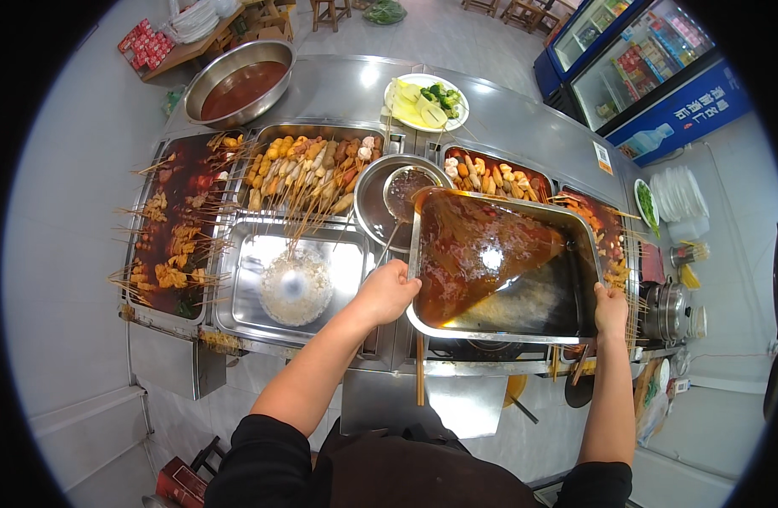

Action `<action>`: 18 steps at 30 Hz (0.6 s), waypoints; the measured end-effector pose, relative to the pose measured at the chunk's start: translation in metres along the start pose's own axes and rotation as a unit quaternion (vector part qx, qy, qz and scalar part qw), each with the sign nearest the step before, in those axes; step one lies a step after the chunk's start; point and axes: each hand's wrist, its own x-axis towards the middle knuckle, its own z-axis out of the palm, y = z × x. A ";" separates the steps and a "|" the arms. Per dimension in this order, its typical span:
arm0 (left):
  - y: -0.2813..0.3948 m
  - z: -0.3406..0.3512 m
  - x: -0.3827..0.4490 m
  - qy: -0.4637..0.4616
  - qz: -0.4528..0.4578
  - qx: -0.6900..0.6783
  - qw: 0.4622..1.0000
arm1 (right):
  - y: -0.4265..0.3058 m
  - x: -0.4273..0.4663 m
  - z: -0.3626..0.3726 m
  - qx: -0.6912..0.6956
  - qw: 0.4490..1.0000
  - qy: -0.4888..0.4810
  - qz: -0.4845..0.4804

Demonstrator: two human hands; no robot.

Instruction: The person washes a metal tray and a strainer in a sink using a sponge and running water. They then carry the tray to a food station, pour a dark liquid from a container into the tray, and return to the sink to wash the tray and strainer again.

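Note:
A rectangular stainless steel tray [509, 335] is held up over the counter between my two hands. My left hand [389, 292] grips its left rim and my right hand [610, 311] grips its right rim. Reddish-brown oily broth [471, 247] pools toward the tray's far left side, baring the near right part of the bottom, so the tray is tilted. Beyond the tray's left corner sits a round metal pot [373, 197] of brown broth, with a ladle [409, 190] in it. An inset steel pan [350, 267] left of my left hand has a whitish round stain on its bottom.
Skewered food fills a left pan [173, 235], a back pan [312, 165], a back right pan [497, 178] and a far right pan [608, 235]. Behind them stand a large basin [281, 57] of red broth and a vegetable plate [398, 124]. Chopsticks [420, 374] jut over the front edge.

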 end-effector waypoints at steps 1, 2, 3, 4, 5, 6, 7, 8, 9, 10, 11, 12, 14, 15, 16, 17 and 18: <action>0.000 0.000 0.000 0.001 0.007 0.000 1.000 | -0.001 -0.001 -0.001 0.003 1.000 -0.002 0.004; 0.000 0.000 0.000 0.001 0.008 -0.002 1.000 | -0.002 -0.001 -0.001 -0.004 1.000 -0.001 0.004; 0.000 0.000 0.000 0.000 0.002 -0.003 1.000 | -0.004 -0.002 -0.002 -0.009 1.000 -0.002 0.006; 0.000 0.000 -0.001 0.000 0.009 -0.007 1.000 | -0.005 -0.002 -0.002 -0.014 1.000 -0.003 0.009; 0.000 0.000 -0.001 0.000 0.009 -0.012 1.000 | -0.006 -0.003 -0.002 -0.014 1.000 -0.004 0.008; -0.001 0.000 -0.001 -0.001 0.007 -0.019 1.000 | -0.007 -0.003 -0.003 -0.014 1.000 -0.005 0.007; -0.001 0.000 -0.001 0.000 0.009 -0.019 1.000 | -0.007 -0.003 -0.003 -0.014 1.000 -0.006 0.007; -0.002 0.000 -0.001 0.001 0.010 -0.021 1.000 | -0.008 -0.003 -0.003 -0.011 1.000 -0.008 0.007; -0.002 0.001 -0.001 0.000 0.005 -0.025 1.000 | -0.008 -0.003 -0.003 -0.008 1.000 -0.010 0.007; -0.003 0.001 0.000 0.001 0.010 -0.024 1.000 | -0.008 -0.003 -0.003 -0.006 1.000 -0.012 0.006; -0.004 0.001 0.000 0.001 0.010 -0.025 1.000 | -0.007 -0.002 -0.003 -0.005 1.000 -0.011 0.008; -0.004 0.001 0.001 -0.001 0.005 -0.030 1.000 | -0.007 -0.002 -0.002 -0.004 1.000 -0.011 0.009; -0.006 0.002 0.001 0.000 0.012 -0.032 0.999 | -0.006 0.000 -0.002 0.000 1.000 -0.011 0.005; -0.006 0.002 0.001 -0.003 0.006 -0.037 0.999 | -0.006 0.000 -0.002 0.004 1.000 -0.011 0.000; -0.006 0.002 0.002 -0.001 0.013 -0.033 0.999 | -0.005 0.001 -0.002 0.010 1.000 -0.014 0.002; -0.006 0.002 0.002 -0.002 0.013 -0.033 0.999 | -0.005 0.002 -0.002 0.004 1.000 -0.014 -0.004; -0.006 0.002 0.002 -0.004 0.009 -0.036 0.999 | -0.005 0.002 -0.002 -0.001 1.000 -0.016 -0.005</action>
